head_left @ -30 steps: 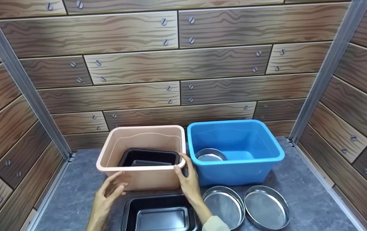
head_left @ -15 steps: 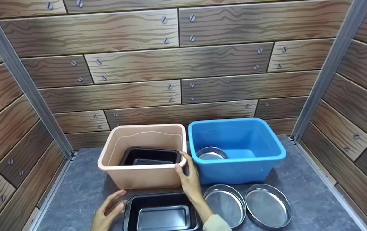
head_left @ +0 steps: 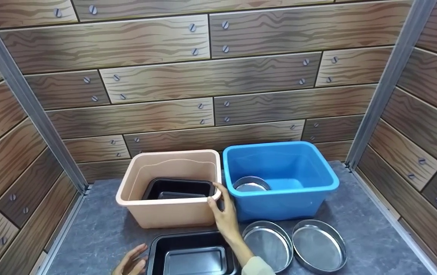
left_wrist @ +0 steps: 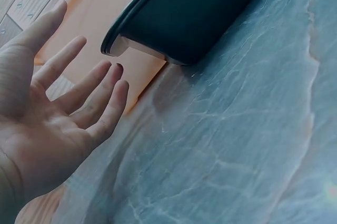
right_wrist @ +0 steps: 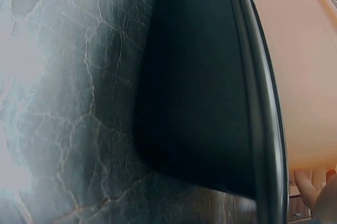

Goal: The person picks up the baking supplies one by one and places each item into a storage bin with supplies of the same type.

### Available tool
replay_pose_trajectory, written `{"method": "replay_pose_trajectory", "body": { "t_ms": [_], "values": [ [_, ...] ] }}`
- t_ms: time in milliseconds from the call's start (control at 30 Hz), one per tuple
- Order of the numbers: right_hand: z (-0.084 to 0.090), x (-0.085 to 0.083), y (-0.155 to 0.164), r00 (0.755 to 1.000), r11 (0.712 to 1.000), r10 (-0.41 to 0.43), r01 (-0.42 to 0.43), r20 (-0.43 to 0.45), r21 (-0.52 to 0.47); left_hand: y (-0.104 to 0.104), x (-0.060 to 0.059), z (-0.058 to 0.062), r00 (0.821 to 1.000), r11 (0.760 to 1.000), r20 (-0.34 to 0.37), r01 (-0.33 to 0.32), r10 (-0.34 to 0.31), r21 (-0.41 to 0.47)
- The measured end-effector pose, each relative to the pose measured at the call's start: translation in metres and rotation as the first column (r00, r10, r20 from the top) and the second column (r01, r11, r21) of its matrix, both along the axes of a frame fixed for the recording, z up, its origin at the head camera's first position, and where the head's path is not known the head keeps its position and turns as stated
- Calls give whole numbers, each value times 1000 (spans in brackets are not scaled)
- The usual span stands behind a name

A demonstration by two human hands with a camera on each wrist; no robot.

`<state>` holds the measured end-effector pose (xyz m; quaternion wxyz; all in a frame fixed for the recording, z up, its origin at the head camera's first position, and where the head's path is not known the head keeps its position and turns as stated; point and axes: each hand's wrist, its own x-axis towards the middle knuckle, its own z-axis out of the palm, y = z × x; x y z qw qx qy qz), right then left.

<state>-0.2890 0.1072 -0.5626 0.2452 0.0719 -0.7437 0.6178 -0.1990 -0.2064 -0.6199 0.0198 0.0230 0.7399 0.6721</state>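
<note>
Peach bin (head_left: 170, 208): stands mid-counter toward the back edge, touching the blue bin (head_left: 279, 183); a black tray (head_left: 178, 189) lies inside.
Right hand (head_left: 224, 215): grips the peach bin's front right corner, thumb over the rim.
Left hand (left_wrist: 50, 124): holds nothing, fingers spread loosely (palm up), just beside the second black tray (head_left: 191, 254) at the counter's front edge.
Steel pans (head_left: 268, 244): two, side by side on the counter (head_left: 371, 244) before the blue bin; a third (head_left: 251, 184) inside it.

Smooth matt plastic peach bin (head_left: 172, 210) and glossy blue plastic bin (head_left: 283, 202); dark glossy baking trays (head_left: 191, 254); shiny metal oval pans (head_left: 319, 246); marbled grey stone-look countertop (head_left: 100, 233); printed wood-grain walls (head_left: 211, 76)
</note>
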Motion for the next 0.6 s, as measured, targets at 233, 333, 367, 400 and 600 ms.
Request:
{"method": "replay_pose_trajectory", "body": {
  "t_ms": [233, 333, 367, 400, 600],
  "values": [
    [-2, 1, -4, 1000, 1000, -22, 21, -7, -12, -7, 1, -18, 988, 988, -53, 148, -145, 53],
    [-2, 1, -4, 999, 999, -31, 31, 11, -11, -10, -1, -25, 983, 980, -32, 184, -182, 75],
    [-2, 1, -4, 999, 1000, -29, 29, 15, -10, -11, -1, -27, 983, 980, -8, 183, -183, 74],
    [-2, 1, -4, 1000, 1000, -23, 23, 18, -11, -11, -1, -28, 984, 981, 18, 178, -179, 77],
    [1, 0, -2, 1000, 1000, 7, -7, 3, -23, -7, 0, -24, 970, 976, 142, 184, -199, 114]
  ]
}}
